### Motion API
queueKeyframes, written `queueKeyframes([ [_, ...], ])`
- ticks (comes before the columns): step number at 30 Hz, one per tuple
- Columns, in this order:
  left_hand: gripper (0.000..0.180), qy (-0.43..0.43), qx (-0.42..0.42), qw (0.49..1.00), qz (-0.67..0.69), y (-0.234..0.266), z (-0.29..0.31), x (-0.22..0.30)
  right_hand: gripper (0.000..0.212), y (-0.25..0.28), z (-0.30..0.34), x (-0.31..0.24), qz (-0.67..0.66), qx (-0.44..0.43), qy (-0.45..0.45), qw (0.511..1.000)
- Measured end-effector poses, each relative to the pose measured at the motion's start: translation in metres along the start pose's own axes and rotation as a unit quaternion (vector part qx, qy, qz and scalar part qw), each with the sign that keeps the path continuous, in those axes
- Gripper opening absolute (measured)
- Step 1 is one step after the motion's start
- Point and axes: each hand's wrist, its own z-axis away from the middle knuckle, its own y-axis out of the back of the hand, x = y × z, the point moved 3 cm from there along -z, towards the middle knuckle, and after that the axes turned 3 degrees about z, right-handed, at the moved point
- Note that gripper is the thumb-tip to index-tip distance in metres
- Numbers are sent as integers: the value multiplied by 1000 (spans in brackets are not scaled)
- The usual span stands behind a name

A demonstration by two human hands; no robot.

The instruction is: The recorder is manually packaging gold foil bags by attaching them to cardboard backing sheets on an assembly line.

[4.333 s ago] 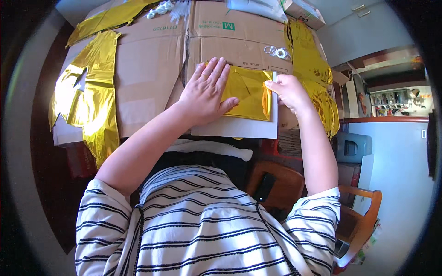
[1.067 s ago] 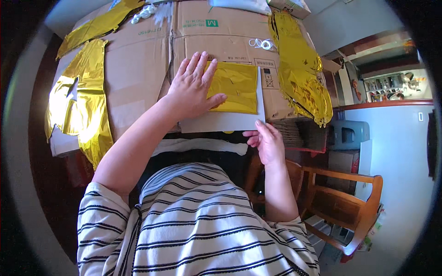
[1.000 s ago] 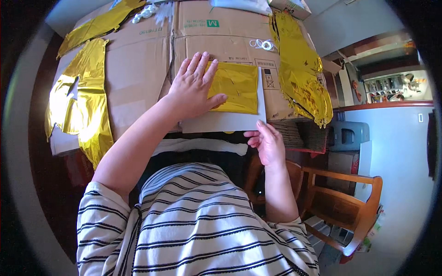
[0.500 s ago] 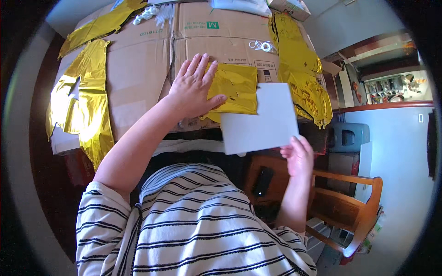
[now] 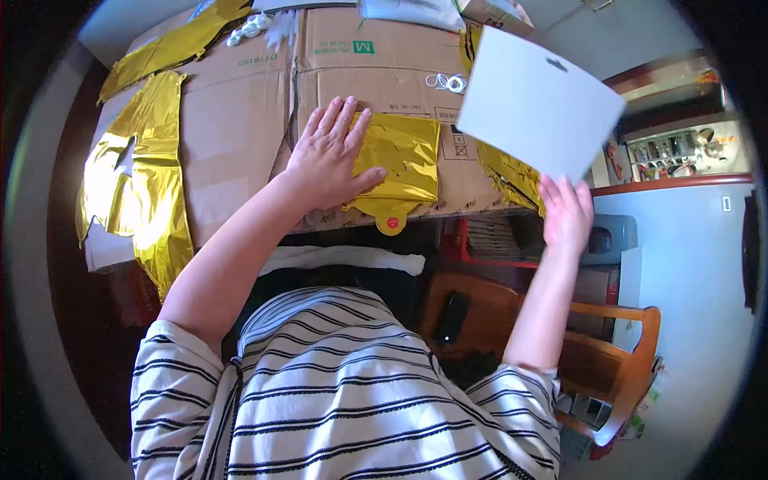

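Note:
My left hand (image 5: pixel 332 152) lies flat with its fingers stretched out, pressing on the left side of a folded gold foil balloon (image 5: pixel 404 156). A small round tab with a red spot sticks out from the balloon's near edge. Up to the right, my right hand (image 5: pixel 566 212) grips a white card (image 5: pixel 540 100) by its lower edge, holding it raised and tilted over the table's right side. A hanging slot is cut near the card's upper edge. Behind the card, part of another gold foil balloon (image 5: pixel 512 176) is hidden.
Flattened cardboard (image 5: pixel 232 120) covers the table. More gold foil balloons (image 5: pixel 148 160) drape over its left side. Coiled white string (image 5: pixel 453 82) lies beyond the folded balloon. White plastic pieces (image 5: pixel 250 28) and clear packets (image 5: pixel 412 12) sit at the back. A wooden chair (image 5: pixel 608 352) stands near right.
My right hand has lifted the white card up and to the right, off the folded balloon, uncovering its near tab. My left hand stays pressed on the balloon.

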Motion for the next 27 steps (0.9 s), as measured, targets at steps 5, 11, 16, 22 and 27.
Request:
queueKeyframes([
  [5, 90, 8, -9, 1000, 2, -1, 0, -1, 17, -69, -39, 31, 21, -27, -26, 999],
  [11, 92, 3, -11, 1000, 11, 1, 0, -1, 8, -88, -34, 57, 165, -77, -85, 980],
  [16, 93, 0, 2, 1000, 3, -2, 2, -3, 12, -101, -21, 60, 243, -164, -126, 948],
  [22, 93, -3, 6, 1000, 11, -2, 2, -3, 13, -107, -9, 52, 325, -307, -166, 879],
  [27, 93, -6, -5, 1000, 17, 0, 2, -2, 14, -105, 11, 47, 347, -336, -204, 852],
])
